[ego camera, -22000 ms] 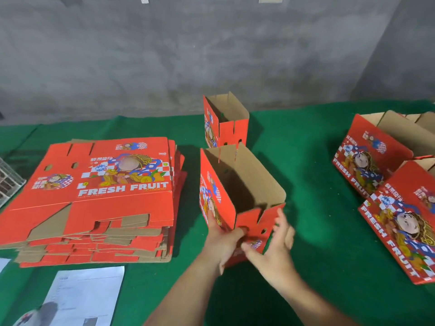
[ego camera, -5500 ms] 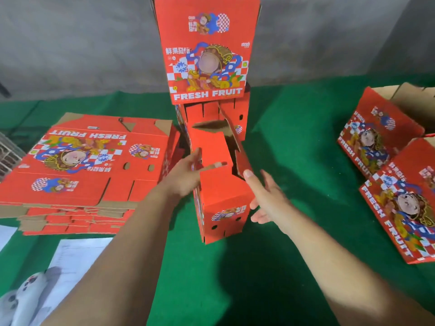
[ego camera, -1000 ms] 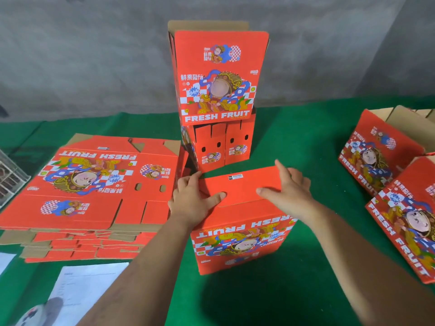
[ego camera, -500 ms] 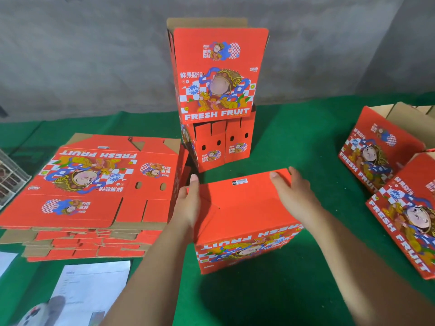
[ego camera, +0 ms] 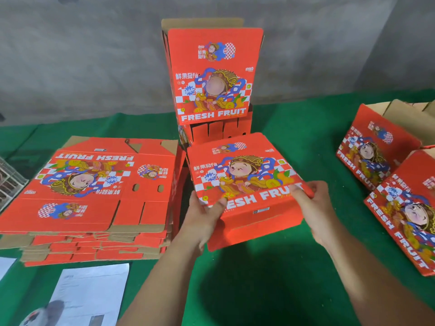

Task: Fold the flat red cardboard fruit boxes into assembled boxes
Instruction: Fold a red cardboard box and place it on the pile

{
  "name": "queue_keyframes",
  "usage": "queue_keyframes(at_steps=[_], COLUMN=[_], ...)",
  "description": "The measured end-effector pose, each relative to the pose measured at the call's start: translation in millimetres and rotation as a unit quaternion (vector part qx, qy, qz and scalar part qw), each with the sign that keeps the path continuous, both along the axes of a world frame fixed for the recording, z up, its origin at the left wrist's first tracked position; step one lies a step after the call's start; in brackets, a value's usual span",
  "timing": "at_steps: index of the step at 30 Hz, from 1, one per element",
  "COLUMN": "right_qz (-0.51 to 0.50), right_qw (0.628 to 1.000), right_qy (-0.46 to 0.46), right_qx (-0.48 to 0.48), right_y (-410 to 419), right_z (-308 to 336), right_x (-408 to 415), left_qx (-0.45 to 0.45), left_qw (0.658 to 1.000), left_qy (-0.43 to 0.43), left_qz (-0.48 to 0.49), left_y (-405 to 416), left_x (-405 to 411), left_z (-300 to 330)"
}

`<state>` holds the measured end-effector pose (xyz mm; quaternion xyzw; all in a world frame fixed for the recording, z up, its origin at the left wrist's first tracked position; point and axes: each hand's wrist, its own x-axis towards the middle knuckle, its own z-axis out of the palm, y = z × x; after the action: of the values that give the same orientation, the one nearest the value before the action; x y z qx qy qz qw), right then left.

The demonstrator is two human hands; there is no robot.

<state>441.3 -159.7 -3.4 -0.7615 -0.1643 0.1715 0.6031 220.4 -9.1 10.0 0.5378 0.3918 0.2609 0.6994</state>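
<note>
1. Red fruit box [ego camera: 247, 182] is tilting above the table [ego camera: 270, 278], its base looking closed; left hand [ego camera: 202, 217] and right hand [ego camera: 315, 208] are gripping its near corners.
2. Assembled boxes are standing behind [ego camera: 211, 76] and lying right [ego camera: 376, 151], interiors hidden; flat stack [ego camera: 89, 189] is waiting.

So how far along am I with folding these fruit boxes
Done: two assembled boxes stacked at the back and two lying open on the right. In hand: one folded box, tilted, gripped by the left hand and right hand at its near corners. Left: a tall stack of flat boxes, so most of the job remains.
</note>
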Motion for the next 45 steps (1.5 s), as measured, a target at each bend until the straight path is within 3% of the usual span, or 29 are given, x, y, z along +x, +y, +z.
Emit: queue_keyframes(at_steps=[3, 6, 9, 10, 13, 17, 20, 22, 24, 25, 28, 33, 36, 39, 41, 45], right_qz=[0.062, 0.060, 0.067, 0.090, 0.159, 0.142, 0.087, 0.084, 0.095, 0.105, 0.133, 0.119, 0.088, 0.041, 0.026, -0.020], right_qw=[0.996, 0.992, 0.981, 0.981, 0.984, 0.986, 0.994, 0.995, 0.994, 0.993, 0.989, 0.992, 0.989, 0.969, 0.976, 0.987], right_qy=[-0.013, 0.004, -0.075, -0.069, 0.061, 0.010, 0.003, -0.021, -0.039, -0.042, -0.057, -0.042, -0.103, -0.197, -0.173, -0.116], right_qx=[-0.056, -0.112, -0.166, -0.155, -0.044, -0.089, -0.067, -0.045, -0.033, -0.028, -0.020, -0.004, -0.056, -0.143, -0.133, -0.112], right_y=[-12, -21, -11, -5, 15, 35, 41, 39, 34, 31, 22, 6, 4, 10, 21, 49], right_z=[-20, -31, -31, -27, -12, -14, -17, -20, -23, -24, -29, -18, -14, -20, -23, -21], right_x=[9, 5, -13, -21, -47, -68, -69, -67, -66, -66, -64, -41, -19, 4, 18, 56], left_qx=[0.063, 0.106, 0.181, 0.227, 0.339, 0.412, 0.303, 0.228, 0.185, 0.146, 0.001, 0.025, 0.020, 0.118, 0.180, 0.189], left_qw=[0.998, 0.994, 0.981, 0.969, 0.931, 0.901, 0.943, 0.972, 0.979, 0.983, 0.996, 0.996, 0.995, 0.989, 0.977, 0.973], left_qy=[-0.014, -0.010, -0.022, -0.005, 0.059, 0.083, 0.018, -0.012, 0.067, 0.101, 0.056, -0.006, -0.007, 0.055, 0.102, 0.115], left_qz=[-0.011, -0.019, -0.066, -0.093, -0.122, -0.110, -0.134, -0.050, 0.054, 0.051, -0.065, -0.082, -0.101, -0.076, -0.050, -0.062], left_y=[-6, -9, -20, -24, -31, -38, -39, -32, -21, -16, -13, -24, -28, -19, -9, 11], left_x=[2, 2, 3, 4, 8, 13, 16, 18, 20, 19, 22, 41, 65, 93, 115, 162], left_z=[-5, -15, -31, -37, -47, -48, -45, -45, -43, -42, -45, -54, -55, -57, -53, -48])
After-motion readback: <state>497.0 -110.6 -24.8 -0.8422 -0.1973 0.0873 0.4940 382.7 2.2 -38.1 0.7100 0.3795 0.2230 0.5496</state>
